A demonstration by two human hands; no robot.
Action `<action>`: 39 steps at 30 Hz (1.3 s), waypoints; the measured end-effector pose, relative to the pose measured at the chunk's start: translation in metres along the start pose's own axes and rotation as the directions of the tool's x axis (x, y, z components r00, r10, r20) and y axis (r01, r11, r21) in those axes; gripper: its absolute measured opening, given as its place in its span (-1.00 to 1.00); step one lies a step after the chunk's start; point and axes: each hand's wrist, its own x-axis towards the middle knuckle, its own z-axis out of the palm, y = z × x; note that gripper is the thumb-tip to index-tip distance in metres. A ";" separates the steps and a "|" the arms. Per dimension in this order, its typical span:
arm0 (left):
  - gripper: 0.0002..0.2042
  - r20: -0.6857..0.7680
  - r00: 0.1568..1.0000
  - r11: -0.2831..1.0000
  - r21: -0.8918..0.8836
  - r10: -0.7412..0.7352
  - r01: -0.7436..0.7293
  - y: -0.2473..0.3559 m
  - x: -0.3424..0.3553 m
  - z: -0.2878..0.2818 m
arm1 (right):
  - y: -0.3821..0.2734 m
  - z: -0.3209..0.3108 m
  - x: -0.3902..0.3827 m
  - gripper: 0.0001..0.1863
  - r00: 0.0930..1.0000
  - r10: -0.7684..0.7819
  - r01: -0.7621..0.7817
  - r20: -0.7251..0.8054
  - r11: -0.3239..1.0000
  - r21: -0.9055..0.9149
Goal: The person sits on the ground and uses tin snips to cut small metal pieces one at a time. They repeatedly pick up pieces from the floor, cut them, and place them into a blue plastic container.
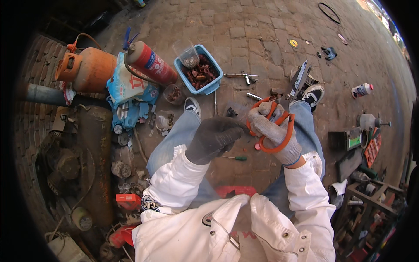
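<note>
My right hand (281, 139), in a grey-white knit glove, is closed around the orange handles of a pair of large scissors (298, 81). Their blades point away from me, slightly parted, above my right shoe. Close beside it on the left is my left hand (211, 139) in a dark glove, its fingers pinched together near the scissor handles. Whatever those fingers hold is too small or hidden to make out. Below the hands, a green-handled screwdriver (239, 158) lies on the brick ground between my legs.
Ahead stands a blue basin (178, 65) of reddish-brown scraps, with a clear plastic cup (187, 55) in it. A fire extinguisher (153, 63) and orange gas cylinder (92, 69) are to the left. Metal tools (247, 78) lie past my hands; a cluttered metal rack (375, 198) is at right.
</note>
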 end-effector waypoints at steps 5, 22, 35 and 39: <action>-0.73 0.013 1.000 1.000 0.028 0.009 -0.009 0.000 0.003 0.007 | 0.006 -0.002 -0.001 -0.86 0.997 -0.034 0.034 -0.067 0.999 -0.002; -0.72 -0.077 0.997 0.998 -0.070 0.006 -0.011 -0.007 0.013 0.006 | 0.006 -0.018 0.013 -0.85 1.000 -0.015 0.019 0.023 0.988 -0.151; -0.73 0.037 0.998 0.996 0.063 0.058 -0.060 -0.009 0.015 0.017 | 0.006 -0.021 0.005 -0.77 0.984 -0.031 0.047 -0.173 0.994 0.094; -0.74 0.008 1.000 0.996 0.082 0.019 -0.020 -0.008 0.013 0.011 | -0.002 -0.024 0.012 -0.86 0.942 -0.136 0.198 -0.307 0.964 0.180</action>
